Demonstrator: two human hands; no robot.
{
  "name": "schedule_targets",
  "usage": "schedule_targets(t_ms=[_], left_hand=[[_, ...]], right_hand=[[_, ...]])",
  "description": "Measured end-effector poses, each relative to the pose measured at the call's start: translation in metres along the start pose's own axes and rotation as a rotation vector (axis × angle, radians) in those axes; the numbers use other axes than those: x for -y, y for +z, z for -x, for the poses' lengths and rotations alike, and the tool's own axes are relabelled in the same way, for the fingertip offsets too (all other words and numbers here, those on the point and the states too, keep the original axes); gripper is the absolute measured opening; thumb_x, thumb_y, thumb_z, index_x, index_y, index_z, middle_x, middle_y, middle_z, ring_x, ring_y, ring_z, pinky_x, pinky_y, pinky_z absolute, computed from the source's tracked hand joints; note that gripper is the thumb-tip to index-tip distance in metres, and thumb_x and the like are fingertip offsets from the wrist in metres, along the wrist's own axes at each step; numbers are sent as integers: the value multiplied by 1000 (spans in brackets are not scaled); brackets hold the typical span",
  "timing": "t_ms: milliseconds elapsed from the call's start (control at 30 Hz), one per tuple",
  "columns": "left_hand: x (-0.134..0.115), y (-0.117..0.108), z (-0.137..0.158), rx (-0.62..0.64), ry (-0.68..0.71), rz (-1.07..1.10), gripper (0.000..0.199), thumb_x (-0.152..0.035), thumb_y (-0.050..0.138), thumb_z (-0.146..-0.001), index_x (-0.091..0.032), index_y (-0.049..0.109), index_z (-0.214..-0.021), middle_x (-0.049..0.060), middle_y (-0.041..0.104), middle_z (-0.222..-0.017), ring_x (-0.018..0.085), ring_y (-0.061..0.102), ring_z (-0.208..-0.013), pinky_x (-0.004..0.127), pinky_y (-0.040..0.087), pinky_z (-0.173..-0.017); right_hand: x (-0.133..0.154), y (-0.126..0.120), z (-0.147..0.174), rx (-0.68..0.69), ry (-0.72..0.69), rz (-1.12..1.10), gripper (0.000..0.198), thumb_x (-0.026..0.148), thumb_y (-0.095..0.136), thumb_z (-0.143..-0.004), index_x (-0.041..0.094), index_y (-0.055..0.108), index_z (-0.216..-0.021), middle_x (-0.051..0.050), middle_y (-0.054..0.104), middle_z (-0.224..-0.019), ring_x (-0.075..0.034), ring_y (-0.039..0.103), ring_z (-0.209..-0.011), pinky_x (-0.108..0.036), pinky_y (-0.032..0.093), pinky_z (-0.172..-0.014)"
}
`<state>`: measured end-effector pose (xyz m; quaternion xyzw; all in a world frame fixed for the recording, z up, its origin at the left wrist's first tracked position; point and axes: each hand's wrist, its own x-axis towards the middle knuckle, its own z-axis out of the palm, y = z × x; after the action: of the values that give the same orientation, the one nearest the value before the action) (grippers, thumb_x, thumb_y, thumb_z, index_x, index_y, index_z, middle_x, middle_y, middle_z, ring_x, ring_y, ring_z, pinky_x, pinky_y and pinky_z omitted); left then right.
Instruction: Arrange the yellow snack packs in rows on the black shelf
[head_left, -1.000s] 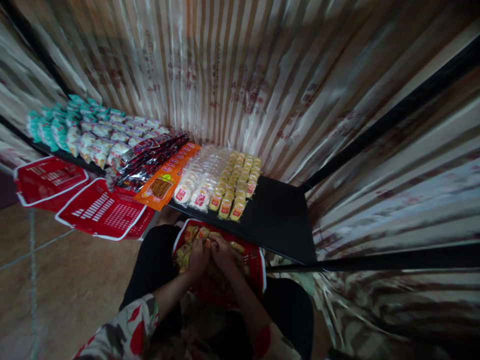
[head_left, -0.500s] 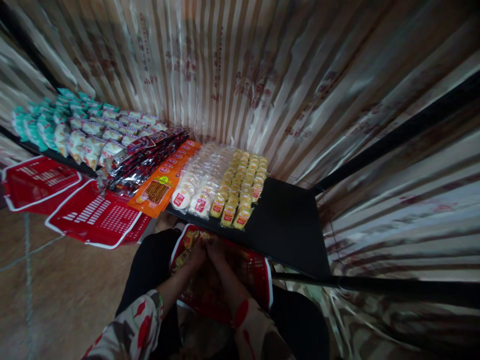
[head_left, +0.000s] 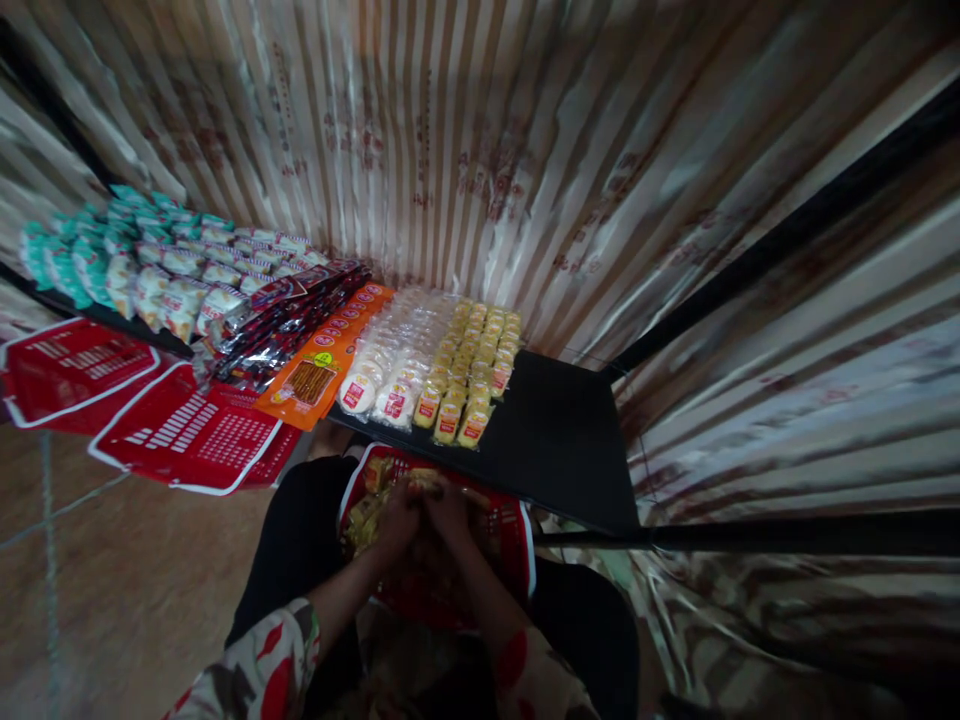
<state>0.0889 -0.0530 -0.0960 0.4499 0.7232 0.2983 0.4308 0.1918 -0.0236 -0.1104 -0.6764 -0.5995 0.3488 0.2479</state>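
Single head view (wearer's own), looking forward and down: hands (head_left: 399, 516) near, black shelf (head_left: 564, 432) beyond.

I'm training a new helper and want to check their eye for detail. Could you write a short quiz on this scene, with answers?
1. True or false: the left hand and the right hand are both at a red basket.

2. Which packets lie farthest right on the black shelf?
A) teal packets
B) yellow packets
C) dark foil packets

3. Fill in the colour: between the orange packet and the yellow packets lie ____ packets.

Key: 1. True. 2. B. 3. White.
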Motion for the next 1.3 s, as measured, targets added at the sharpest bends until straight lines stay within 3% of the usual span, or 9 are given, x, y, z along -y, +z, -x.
schedule_targets(t_ms=[100,233,433,700,900,1100,1300], left_hand=[[-9,-1,11,3,19,-67,49,-6,45,-71,-17,53,-118,10,55,-127,21,46,-123,32,32,-105],[-14,-2,25,155,129,-117,37,-17,39,-82,-15,55,-115,11,62,-115,19,56,-109,30,39,-96],[-23,0,45,199,256,-109,33,-31,48,-78,-15,59,-106,11,65,-106,22,58,-101,31,42,-91],[-77,9,53,192,355,103,35,-35,50,-78,-15,61,-104,9,66,-101,20,59,-89,31,46,-81],[-112,23,54,240,262,240,32,-30,41,-84,-18,58,-107,6,66,-100,14,60,-72,24,48,-63],[-140,28,47,208,293,105,32,-26,40,-84,-20,60,-108,6,66,-106,19,59,-99,30,45,-89],[-156,41,42,109,353,70,45,-21,40,-82,-16,47,-127,11,49,-133,20,45,-123,32,32,-107]], right_hand=[[4,-22,12,22,-72,0,16,24,57,-67,22,66,-81,-2,67,-78,-19,62,-76,-30,47,-72],[8,-53,27,78,-159,-56,17,23,58,-66,24,67,-80,0,65,-76,-15,58,-64,-26,47,-62],[4,-86,48,50,-161,-271,28,24,60,-65,22,66,-92,-3,65,-86,-12,57,-58,-25,49,-57],[15,-121,65,-76,-148,-426,37,36,61,-73,19,62,-106,-6,69,-90,-17,64,-73,-29,54,-67],[16,-138,65,-216,-238,-223,45,38,54,-79,21,56,-121,-9,66,-105,-21,63,-89,-33,52,-81],[12,-141,47,-353,-290,-116,43,36,48,-82,18,56,-120,-12,61,-109,-21,62,-89,-33,51,-79],[8,-146,13,-467,-259,-177,38,35,49,-79,17,62,-111,-11,60,-98,-20,61,-83,-32,52,-73]])
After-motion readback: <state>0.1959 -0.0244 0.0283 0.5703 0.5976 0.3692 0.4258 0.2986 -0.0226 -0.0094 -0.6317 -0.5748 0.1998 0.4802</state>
